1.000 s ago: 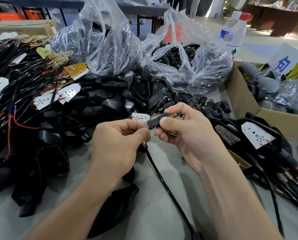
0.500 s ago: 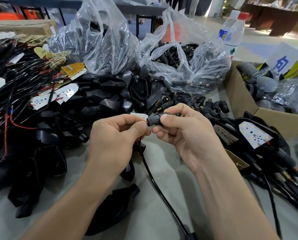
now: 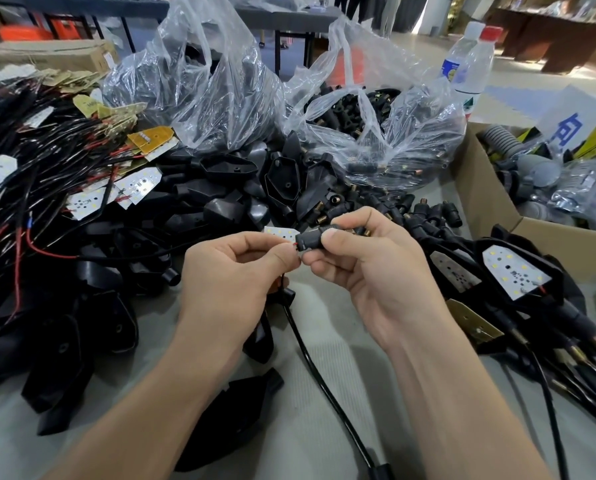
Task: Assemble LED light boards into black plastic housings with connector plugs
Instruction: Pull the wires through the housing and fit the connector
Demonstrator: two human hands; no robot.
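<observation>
The plug (image 3: 308, 239) is sitting in mid-air over the middle of the bench (image 3: 331, 327), where the right hand (image 3: 365, 268) is pinching it between thumb and curled fingers. The left hand (image 3: 234, 271) is meeting it from the other side, thumb and forefinger pinching the wires (image 3: 294, 244) right at the plug's mouth, and a white LED board (image 3: 281, 233) is peeking out just above that forefinger. A black cable (image 3: 324, 386) is trailing from under the left hand down to the near edge. Empty housings (image 3: 220, 202) are lying heaped behind the hands toward the far edge, and one more housing (image 3: 234, 420) is lying near the near edge beside the left forearm. Wired boards (image 3: 47, 150) are lying tangled along the left edge. Two clear bags (image 3: 203, 81) are standing at the far edge, the right one holding more connectors. Loose plugs (image 3: 428, 213) are lying scattered just behind the right hand. A cardboard box (image 3: 480, 188) is sitting at the right edge, with a fitted housing (image 3: 511, 271) lying in front of it.
</observation>
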